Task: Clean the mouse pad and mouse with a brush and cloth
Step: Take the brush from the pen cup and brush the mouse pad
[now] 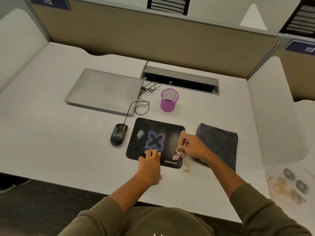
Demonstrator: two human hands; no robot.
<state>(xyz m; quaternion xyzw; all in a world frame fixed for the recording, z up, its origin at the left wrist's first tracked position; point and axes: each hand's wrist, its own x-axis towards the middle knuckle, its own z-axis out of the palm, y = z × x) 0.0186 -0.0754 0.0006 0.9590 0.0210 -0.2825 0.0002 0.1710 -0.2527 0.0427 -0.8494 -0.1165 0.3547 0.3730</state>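
Head view, looking down at a white desk [51, 133]. Black mouse pad [154, 132] flat near the front edge, with a blue X in the middle, a pale smudge near its left side and white letters at the bottom right. Left hand [150, 166] flat on the pad's front edge, fingers straight, pressing down, holding nothing. Right hand [192, 147] curled around a small brush [180, 142] with a light wooden handle. Handle tilted up and away; pinkish bristles down on the pad's right front corner. Some brown dust [186, 167] on the desk just off that corner.

Black mouse [118, 134] just left of the pad, not touching it, speckled with light marks. Thin black cord [136, 103] running from the mouse up toward the back. Dark folded cloth [219, 142] on the right of the pad, partly under the right arm.

Farther back, a shut silver laptop [105, 91] on the left. Purple mesh cup [169, 99] standing upright behind the pad. Open cable slot [180, 79] in the desk behind the cup. Olive green sleeves [255, 210] at the bottom.
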